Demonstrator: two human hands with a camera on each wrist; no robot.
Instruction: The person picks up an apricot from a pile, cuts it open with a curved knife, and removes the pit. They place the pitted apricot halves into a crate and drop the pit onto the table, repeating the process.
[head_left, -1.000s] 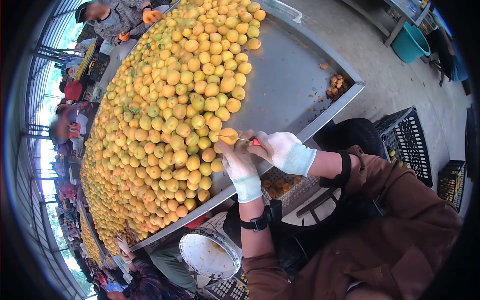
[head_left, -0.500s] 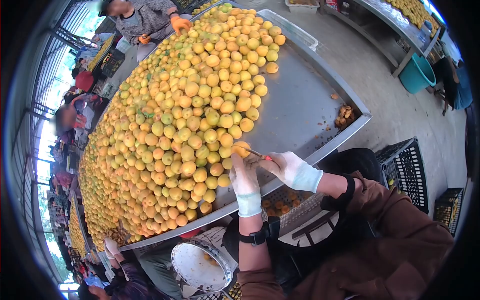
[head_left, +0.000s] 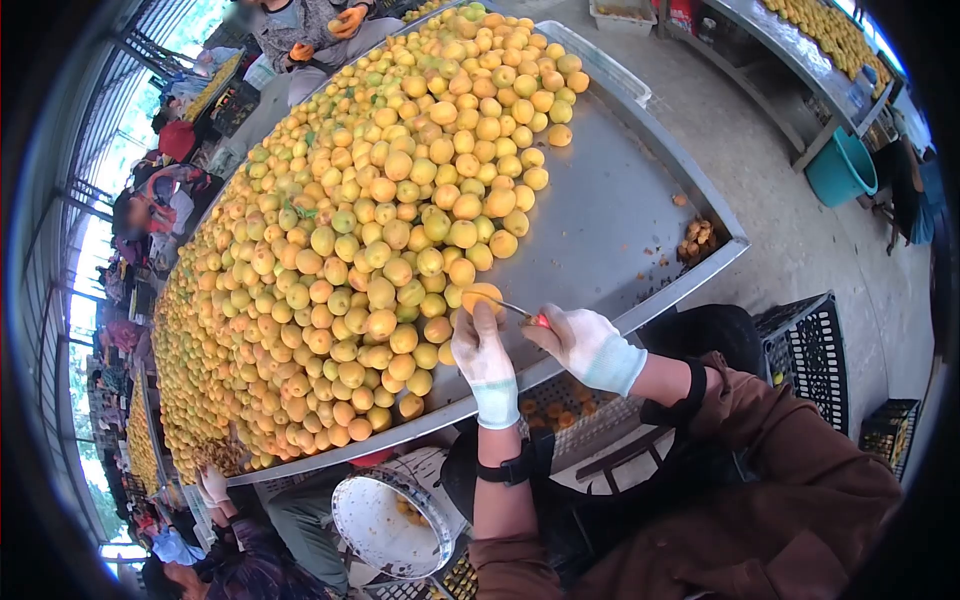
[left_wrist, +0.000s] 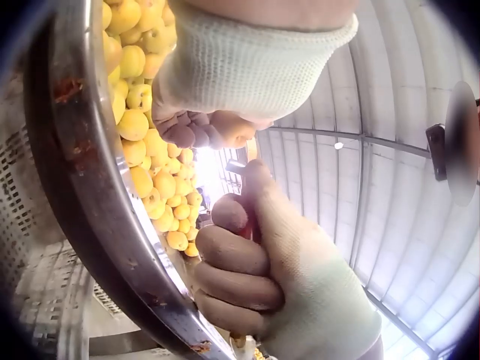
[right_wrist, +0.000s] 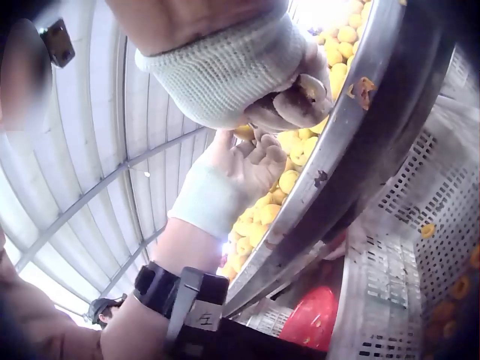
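Observation:
In the head view my gloved left hand (head_left: 484,355) holds up an orange-yellow apricot (head_left: 482,294) at its fingertips, beside the edge of the fruit pile. My gloved right hand (head_left: 585,345) grips a small knife (head_left: 543,321) with a red handle and a narrow metal blade. The blade reaches left to the apricot's side. From the left wrist, the right hand's fingers (left_wrist: 232,277) show curled round the handle, with a short flat piece of metal (left_wrist: 236,166) beside the thumb. Most of the apricot is hidden behind the hands in both wrist views.
A large heap of apricots (head_left: 330,260) covers much of the rimmed metal table (head_left: 610,190). Apricot pits (head_left: 697,238) lie in its near right corner. Below the rim are a crate (right_wrist: 382,285) with cut fruit and a white bucket (head_left: 385,530). Other people sit around the table.
The head view has shifted, so the table appears lower and farther right. My blade has drawn from across the apricot to its right side. The orange-gloved person opposite has pulled back from the heap.

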